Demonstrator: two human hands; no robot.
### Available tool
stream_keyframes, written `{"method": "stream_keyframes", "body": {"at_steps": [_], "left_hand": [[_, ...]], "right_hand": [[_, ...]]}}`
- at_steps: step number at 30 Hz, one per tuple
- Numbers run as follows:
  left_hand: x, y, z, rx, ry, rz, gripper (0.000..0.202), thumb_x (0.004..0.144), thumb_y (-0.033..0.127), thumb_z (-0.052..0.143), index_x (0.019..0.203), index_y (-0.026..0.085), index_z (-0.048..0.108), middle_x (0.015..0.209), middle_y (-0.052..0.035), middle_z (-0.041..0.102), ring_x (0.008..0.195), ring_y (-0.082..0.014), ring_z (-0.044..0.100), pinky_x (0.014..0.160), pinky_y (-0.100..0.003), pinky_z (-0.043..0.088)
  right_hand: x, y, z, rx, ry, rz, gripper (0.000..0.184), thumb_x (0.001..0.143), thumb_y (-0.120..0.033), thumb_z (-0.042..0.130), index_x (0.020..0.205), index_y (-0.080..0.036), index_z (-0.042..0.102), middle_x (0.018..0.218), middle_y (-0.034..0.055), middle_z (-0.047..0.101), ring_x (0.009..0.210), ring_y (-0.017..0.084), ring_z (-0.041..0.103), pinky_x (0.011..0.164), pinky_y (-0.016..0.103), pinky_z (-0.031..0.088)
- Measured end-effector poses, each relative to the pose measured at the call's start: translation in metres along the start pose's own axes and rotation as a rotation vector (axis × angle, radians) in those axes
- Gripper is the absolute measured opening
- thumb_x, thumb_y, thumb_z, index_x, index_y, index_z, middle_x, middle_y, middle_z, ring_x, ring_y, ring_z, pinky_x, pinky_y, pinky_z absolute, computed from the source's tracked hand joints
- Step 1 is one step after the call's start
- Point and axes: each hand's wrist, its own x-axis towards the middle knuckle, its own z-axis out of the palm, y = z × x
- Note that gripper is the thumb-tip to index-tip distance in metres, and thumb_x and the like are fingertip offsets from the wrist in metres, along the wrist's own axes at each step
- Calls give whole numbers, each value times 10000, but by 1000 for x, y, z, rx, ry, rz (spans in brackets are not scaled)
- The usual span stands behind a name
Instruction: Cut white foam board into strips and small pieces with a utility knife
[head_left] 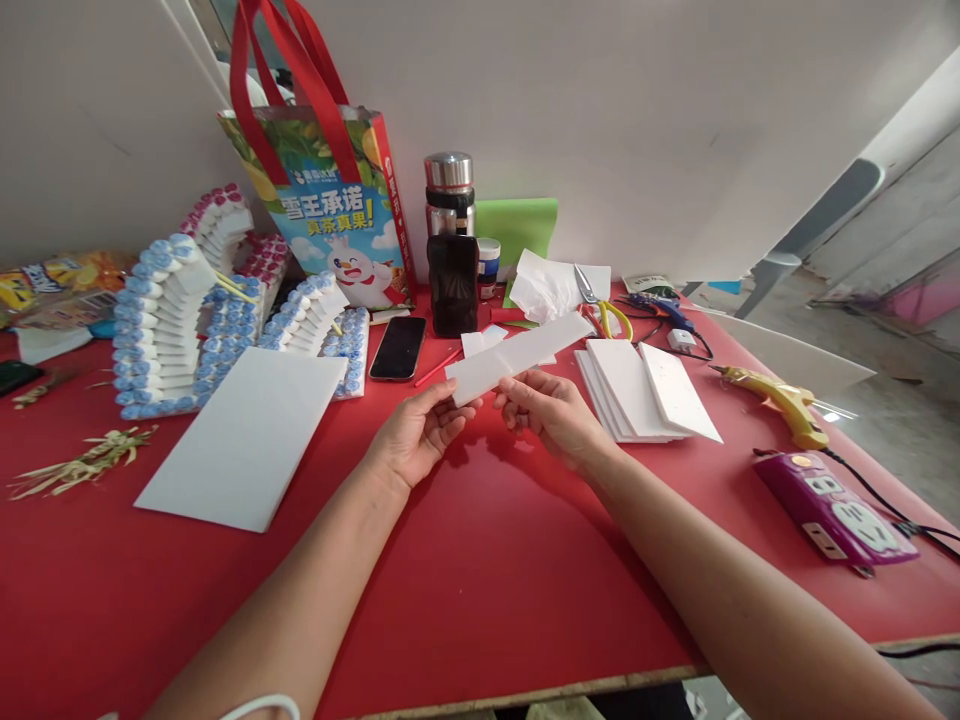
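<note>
Both of my hands hold one long white foam strip (pixel 517 357) a little above the red table (pixel 487 560). My left hand (pixel 416 432) pinches its near left end. My right hand (pixel 551 412) grips it from below near the middle, fingers curled. The strip slants up to the right. A stack of white foam pieces (pixel 645 392) lies just right of my right hand. A large white foam sheet (pixel 247 435) lies to the left of my left hand.
A phone (pixel 398 347), a dark bottle (pixel 453 283), a steel flask (pixel 448 190) and a printed bag with red handles (pixel 334 195) stand at the back. Scissors (pixel 600 300), a yellow glue gun (pixel 780 400) and a purple power strip (pixel 832 512) are on the right. A white-and-blue stepped foam model (pixel 187 320) stands at the left.
</note>
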Motion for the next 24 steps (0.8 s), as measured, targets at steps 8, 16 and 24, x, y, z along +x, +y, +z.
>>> {"method": "stream_keyframes", "body": {"at_steps": [8, 16, 24], "left_hand": [[-4, -5, 3, 191, -94, 142, 186, 825, 237, 729, 928, 82, 734, 801, -121, 763, 599, -135, 716, 554, -158, 583], [-7, -6, 3, 239, -333, 246, 357, 786, 404, 792, 969, 104, 733, 975, -134, 768, 728, -184, 746, 609, -219, 602], [-3, -7, -2, 259, -356, 280, 272, 742, 294, 844, 948, 145, 747, 957, -88, 775, 780, -175, 747, 700, -232, 609]], "right_hand": [[2, 2, -3, 8, 42, 86, 369, 769, -475, 782, 664, -134, 689, 592, 23, 576, 505, 99, 466, 460, 258, 340], [7, -7, -8, 246, 40, 194, 274, 708, -355, 825, 664, -151, 648, 680, 10, 608, 501, 72, 378, 455, 253, 298], [6, -6, -9, 255, 6, 172, 275, 716, -359, 828, 664, -152, 655, 679, 9, 593, 515, 74, 374, 464, 248, 291]]}}
